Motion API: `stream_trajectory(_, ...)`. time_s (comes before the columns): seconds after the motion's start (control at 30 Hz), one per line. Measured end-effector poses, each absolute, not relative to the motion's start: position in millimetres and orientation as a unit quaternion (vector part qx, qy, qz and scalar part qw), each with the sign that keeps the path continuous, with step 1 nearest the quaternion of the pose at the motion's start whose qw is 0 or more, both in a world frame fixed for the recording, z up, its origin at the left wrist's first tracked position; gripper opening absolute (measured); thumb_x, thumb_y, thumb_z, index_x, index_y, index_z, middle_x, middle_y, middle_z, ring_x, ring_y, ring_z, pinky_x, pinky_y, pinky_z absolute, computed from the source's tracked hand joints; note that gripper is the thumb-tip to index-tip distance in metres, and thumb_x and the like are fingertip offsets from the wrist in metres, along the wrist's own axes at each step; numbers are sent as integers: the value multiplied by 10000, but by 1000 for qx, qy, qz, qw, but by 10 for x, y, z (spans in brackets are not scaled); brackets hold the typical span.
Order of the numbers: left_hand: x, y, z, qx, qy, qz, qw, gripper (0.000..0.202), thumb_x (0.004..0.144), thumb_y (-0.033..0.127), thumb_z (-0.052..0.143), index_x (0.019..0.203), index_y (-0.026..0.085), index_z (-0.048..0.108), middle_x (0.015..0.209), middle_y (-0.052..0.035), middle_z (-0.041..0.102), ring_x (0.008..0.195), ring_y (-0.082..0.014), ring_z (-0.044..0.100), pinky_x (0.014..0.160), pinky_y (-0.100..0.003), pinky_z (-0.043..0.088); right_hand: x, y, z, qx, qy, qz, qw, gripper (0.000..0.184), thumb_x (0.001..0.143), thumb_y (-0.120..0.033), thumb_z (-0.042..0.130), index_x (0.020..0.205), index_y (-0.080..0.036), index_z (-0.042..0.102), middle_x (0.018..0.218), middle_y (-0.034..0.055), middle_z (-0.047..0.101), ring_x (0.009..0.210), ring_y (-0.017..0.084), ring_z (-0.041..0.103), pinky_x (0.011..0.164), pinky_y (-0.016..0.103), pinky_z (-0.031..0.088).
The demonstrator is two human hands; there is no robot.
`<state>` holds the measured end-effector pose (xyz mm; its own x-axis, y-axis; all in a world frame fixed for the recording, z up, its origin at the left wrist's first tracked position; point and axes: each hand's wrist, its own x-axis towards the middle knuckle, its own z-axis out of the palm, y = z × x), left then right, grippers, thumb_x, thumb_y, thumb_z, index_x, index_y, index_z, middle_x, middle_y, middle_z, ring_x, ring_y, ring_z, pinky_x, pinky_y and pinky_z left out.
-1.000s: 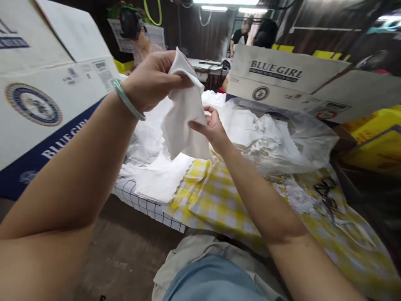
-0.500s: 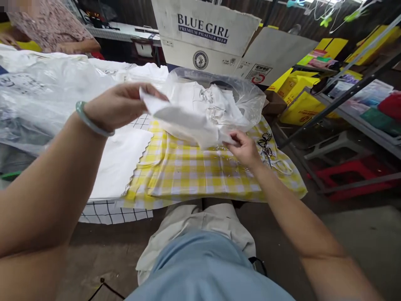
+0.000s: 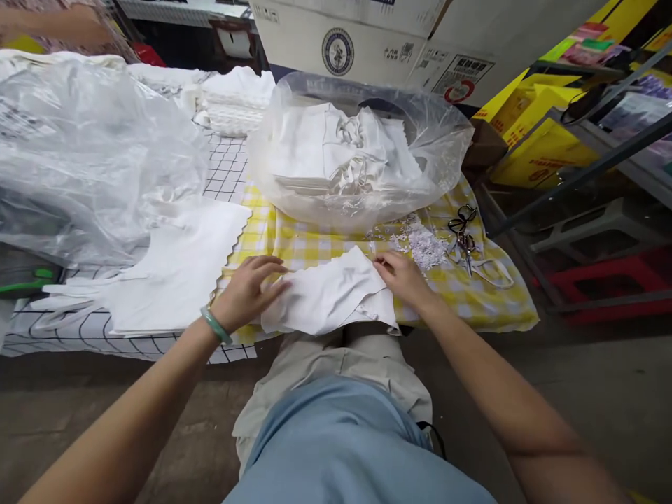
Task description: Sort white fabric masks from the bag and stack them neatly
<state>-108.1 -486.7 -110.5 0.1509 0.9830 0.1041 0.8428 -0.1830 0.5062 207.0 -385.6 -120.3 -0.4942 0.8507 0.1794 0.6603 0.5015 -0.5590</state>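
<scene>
Pinching white cloth [image 3: 330, 297] with right hand [image 3: 405, 278], left hand [image 3: 248, 295] palm-down

Yellow-checked tablecloth [image 3: 294, 245] (grid-patterned cloth [image 3: 228, 164] at left), white fabric piece [image 3: 325, 294] at front edge, filled clear bag [image 3: 309, 210], pale scraps [image 3: 428, 246], scissors [image 3: 465, 241]; on the grid, wavy-edged white fabric [image 3: 178, 269], crumpled plastic [image 3: 105, 140]

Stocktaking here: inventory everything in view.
Cloth piece: one, white, between hands
Cloth stacks: several, white, left
Plastic bags: at least two, clear, left, back
Bagged cloths: several, white, back
Tablecloths: two, yellow check, black check, underneath
Scraps: one heap, white, right
Scissors: count unclear, dark, right
Carton: one, white, back
Packages: several, yellow, right
Co-worker: one, patterned clothing, upper left
Shirt: one, blue, bottom
Bracelet: one, green, left wrist
Left hand, right hand: two, bare, at cloth
</scene>
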Motion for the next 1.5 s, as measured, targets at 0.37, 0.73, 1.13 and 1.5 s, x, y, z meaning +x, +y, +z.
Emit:
stream_trajectory(0.37,-1402,-4990,-1105,804,555,84,198,223,829,417,549,859,206,618,1085,-91,592,1027,-258,530,904,-405,433,1912,-3339,-1328,-503,-774,325,206,115,750,-300,593,746,-190,559,758,9,579,684,144,510,664,278,415)
stream_trajectory(0.73,-1447,-4646,-1238,732,644,78,208,404,771,549,543,999,224,623,1004,-80,620,965,-276,554,865,-417,440,1986,-3332,-1475,-583,-692,339,257,251,736,-361,610,920,-192,593,712,3,616,666,162,559,636,286,430)
stream_trajectory(1.13,-665,-4340,-930,833,510,138,165,597,771,374,648,1318,212,472,1289,-129,564,1242,-321,457,1055,-521,303,1920,-4004,-670,-392,-709,474,344,205,796,-366,648,935,-223,599,812,-3,640,764,149,602,701,262,481)
stream_trajectory(1.5,-1107,-5454,-519,756,463,190,422,215,802,323,587,978,387,693,956,-9,709,861,-231,651,748,-354,539,2940,-4978,-386,-472,-557,458,507,205,645,-384,802,821,-323,715,731,-3,697,628,168,647,546,282,521)
